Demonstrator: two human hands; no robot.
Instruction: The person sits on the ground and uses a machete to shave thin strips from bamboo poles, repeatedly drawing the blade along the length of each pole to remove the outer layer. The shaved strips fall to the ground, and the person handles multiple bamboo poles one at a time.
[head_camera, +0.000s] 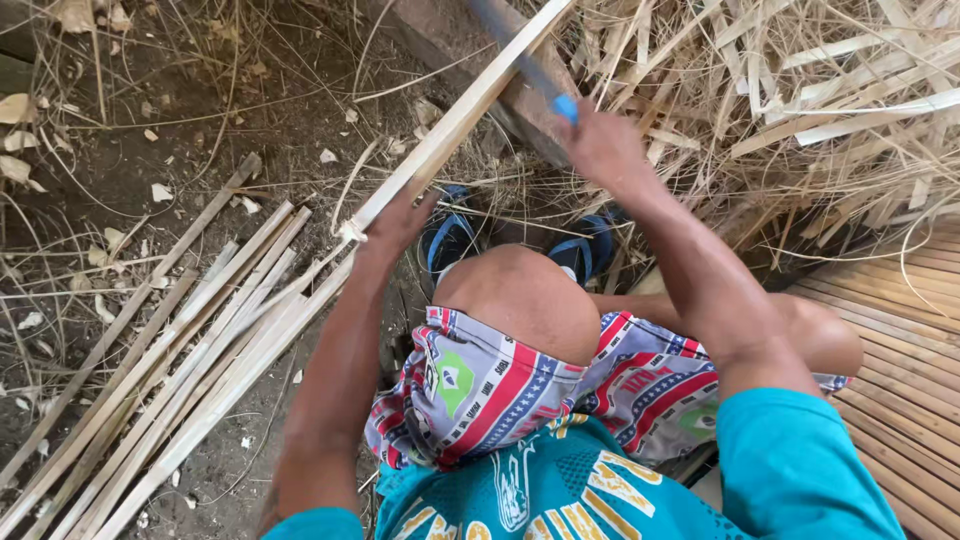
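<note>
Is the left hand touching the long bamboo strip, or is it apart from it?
Touching. The head view shows the left hand closed around the long bamboo strip, which passes through its fingers with no gap visible.

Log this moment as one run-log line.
left hand: grips bamboo strip | right hand: holds blue-handled blade against strip | ground: bundle of split strips

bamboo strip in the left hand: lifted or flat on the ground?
Lifted. The left hand grips the bamboo strip, which slants up across the wooden block, above the strips lying on the ground.
</note>
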